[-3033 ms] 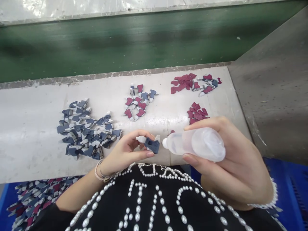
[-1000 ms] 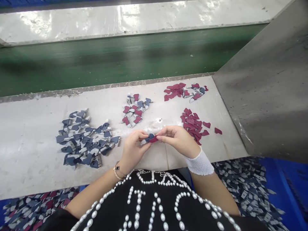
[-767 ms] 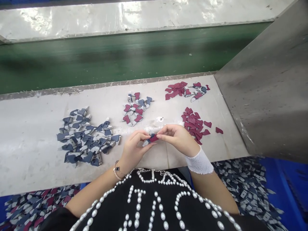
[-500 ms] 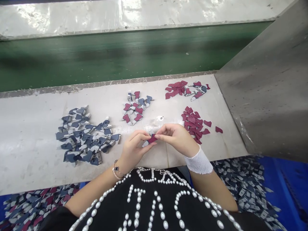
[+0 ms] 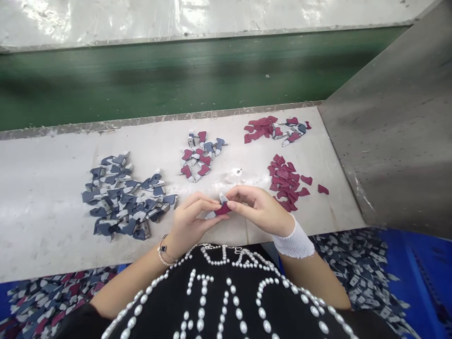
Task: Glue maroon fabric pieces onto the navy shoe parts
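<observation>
Close to the bench's near edge, both hands meet around a small plastic part (image 5: 223, 208), grey and navy with a maroon face. My left hand (image 5: 192, 219) is closed, pinching it from the left between thumb and fingers. From the other side my right hand (image 5: 263, 209) is closed on it too, its thumb pressed against the maroon face. Pale grey ends of the part stick out above and to the lower left. Right of my hands lies a pile of loose maroon pieces (image 5: 284, 181). To the left is a heap of navy-and-grey parts (image 5: 129, 195).
Beyond my hands lie a cluster of maroon-faced parts (image 5: 204, 160) and a white round item (image 5: 235, 174). Another maroon pile (image 5: 260, 128) sits at the back right. A metal panel (image 5: 388, 122) bounds the right side. Blue bins of parts (image 5: 356, 268) stand below the bench.
The held part has turned slightly, and more of its upper grey end shows. My left hand has shifted a little left and down. The piles look the same.
</observation>
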Demonstrator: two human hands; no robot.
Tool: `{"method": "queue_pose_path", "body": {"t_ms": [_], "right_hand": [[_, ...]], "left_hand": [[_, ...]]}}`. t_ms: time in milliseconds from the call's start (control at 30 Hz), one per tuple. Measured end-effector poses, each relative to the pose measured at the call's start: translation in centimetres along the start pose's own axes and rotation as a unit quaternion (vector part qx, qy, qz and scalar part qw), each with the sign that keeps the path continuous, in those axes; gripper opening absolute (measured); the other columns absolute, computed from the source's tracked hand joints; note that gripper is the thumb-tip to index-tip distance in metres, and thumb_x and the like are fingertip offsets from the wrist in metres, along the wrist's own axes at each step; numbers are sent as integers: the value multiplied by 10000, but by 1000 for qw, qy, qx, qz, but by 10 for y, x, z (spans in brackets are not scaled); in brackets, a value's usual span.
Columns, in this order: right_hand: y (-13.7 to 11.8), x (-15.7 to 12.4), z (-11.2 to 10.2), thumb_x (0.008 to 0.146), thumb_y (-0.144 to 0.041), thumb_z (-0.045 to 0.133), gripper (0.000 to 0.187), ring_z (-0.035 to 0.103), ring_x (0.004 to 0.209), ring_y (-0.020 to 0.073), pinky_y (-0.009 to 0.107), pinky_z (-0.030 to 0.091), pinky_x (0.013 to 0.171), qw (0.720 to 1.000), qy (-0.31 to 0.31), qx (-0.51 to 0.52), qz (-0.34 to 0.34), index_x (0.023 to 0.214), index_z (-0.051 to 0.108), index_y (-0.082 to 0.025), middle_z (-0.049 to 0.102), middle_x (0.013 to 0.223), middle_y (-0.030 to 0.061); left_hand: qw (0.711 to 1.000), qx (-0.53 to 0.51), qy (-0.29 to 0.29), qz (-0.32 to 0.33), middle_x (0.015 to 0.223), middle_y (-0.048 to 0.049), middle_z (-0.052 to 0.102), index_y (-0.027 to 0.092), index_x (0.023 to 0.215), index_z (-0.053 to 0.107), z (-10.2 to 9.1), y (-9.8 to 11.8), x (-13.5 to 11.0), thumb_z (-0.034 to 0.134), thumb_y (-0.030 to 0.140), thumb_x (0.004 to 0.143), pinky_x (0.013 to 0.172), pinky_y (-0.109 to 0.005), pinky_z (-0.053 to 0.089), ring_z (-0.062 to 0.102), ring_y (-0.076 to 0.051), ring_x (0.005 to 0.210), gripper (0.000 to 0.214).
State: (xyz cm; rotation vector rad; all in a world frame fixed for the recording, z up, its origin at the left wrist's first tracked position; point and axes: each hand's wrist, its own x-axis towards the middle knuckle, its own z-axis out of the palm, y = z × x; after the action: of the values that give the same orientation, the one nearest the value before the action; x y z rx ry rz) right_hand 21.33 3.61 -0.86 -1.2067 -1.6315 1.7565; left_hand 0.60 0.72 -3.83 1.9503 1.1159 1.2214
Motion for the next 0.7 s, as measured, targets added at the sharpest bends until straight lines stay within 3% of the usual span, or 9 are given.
{"method": "queue_pose_path", "body": {"t_ms": [233, 533, 700], "right_hand": [[-5, -6, 6, 1013, -342, 521, 177, 643, 852, 195, 329, 507, 777, 999, 8, -52, -9, 988, 632, -206, 685, 911, 28], [-11, -10, 15, 1023, -289, 447, 181, 545, 715, 177, 328, 430, 677, 992, 28, -119, -27, 895, 548, -209, 571, 775, -3], [-13, -14, 12, 1040, -327, 452, 169, 581, 745, 179, 314, 472, 681, 990, 28, -137, -32, 940, 538, -222, 594, 804, -1]], "left_hand": [[1000, -11, 10, -14, 826, -27, 738, 209, 889, 694, -1, 1, 0, 855, 247, 761, 654, -283, 623, 722, -161, 730, 209], [1000, -8, 12, -5, 821, -25, 737, 211, 875, 695, 1, 6, -2, 841, 259, 782, 624, -272, 613, 717, -154, 713, 180], [998, -52, 32, -26, 843, -16, 735, 225, 898, 688, 6, 0, -5, 868, 243, 746, 668, -296, 619, 713, -161, 753, 236]]}}
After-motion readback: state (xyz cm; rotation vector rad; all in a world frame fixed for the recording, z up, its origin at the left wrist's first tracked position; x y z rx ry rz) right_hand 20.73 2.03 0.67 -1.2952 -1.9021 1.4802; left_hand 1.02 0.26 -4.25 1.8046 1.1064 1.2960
